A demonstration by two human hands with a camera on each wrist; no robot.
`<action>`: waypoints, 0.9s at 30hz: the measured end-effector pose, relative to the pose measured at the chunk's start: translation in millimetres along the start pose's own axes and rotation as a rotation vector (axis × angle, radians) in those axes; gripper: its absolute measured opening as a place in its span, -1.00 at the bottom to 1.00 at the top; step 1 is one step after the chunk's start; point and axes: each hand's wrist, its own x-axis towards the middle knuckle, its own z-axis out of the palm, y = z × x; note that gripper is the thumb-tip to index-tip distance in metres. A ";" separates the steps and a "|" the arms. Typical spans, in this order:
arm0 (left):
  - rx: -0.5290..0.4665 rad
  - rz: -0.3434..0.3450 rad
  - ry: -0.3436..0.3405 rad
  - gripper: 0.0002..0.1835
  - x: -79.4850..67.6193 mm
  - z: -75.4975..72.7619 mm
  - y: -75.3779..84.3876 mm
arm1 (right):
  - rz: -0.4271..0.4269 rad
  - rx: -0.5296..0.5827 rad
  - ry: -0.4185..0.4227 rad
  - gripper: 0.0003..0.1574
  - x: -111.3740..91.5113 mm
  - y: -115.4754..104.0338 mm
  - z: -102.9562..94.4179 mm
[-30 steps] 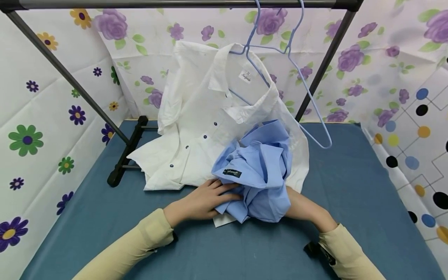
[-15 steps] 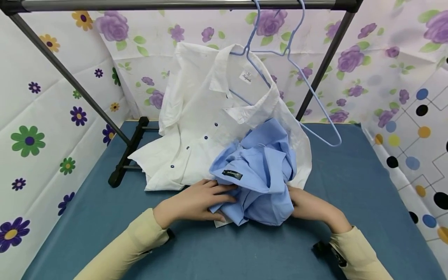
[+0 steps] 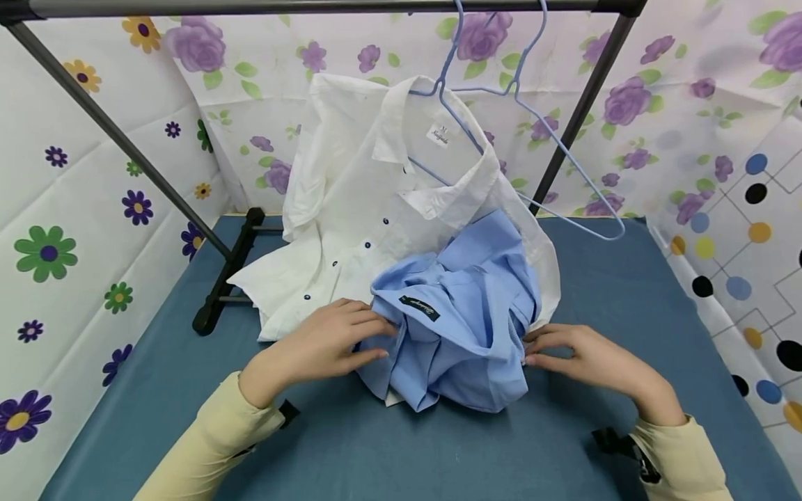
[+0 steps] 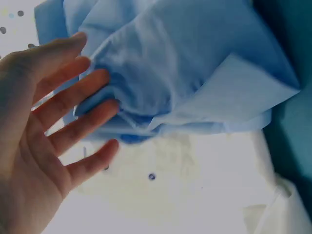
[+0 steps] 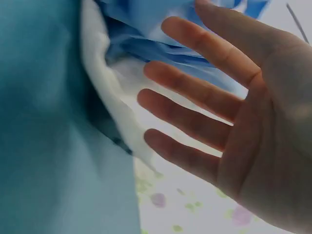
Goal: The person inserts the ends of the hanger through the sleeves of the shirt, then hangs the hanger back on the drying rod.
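A crumpled light blue garment (image 3: 464, 348) with a dark label (image 3: 420, 307) lies bunched on the lower part of a white shirt (image 3: 351, 209). The white shirt has dark buttons and hangs from a blue wire hanger (image 3: 446, 76), its lower part spread on the table. At the garment's left side is my left hand (image 3: 319, 344), fingers extended and spread in the left wrist view, fingertips right at the blue cloth (image 4: 156, 63). On the opposite side my right hand (image 3: 583, 355) has its fingertips at the garment's edge; the right wrist view shows its fingers straight and apart.
A second blue hanger (image 3: 595, 191) hangs bare from the rack's dark top bar (image 3: 313, 7). The rack's black foot (image 3: 228, 271) stands at the back left of the blue-covered table (image 3: 451, 459). Flower-patterned sheets (image 3: 250, 139) line the back and left.
Both hands have drawn outward, the right one coming out from beneath the blue garment. The garment has spread slightly wider. The bare hanger has swung to the right.
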 end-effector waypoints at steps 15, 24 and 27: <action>-0.075 -0.100 0.231 -0.41 -5.5 -2.2 -16.0 | -0.156 0.035 0.344 -0.35 -9.6 -35.0 -14.5; -0.297 -0.196 -0.026 -0.31 -6.7 26.4 -10.8 | -0.074 0.004 0.130 -0.30 -0.5 -37.6 23.7; -0.329 -0.220 -0.102 -0.29 -5.5 35.5 -10.2 | -0.073 -0.015 0.097 -0.33 3.5 -37.0 32.2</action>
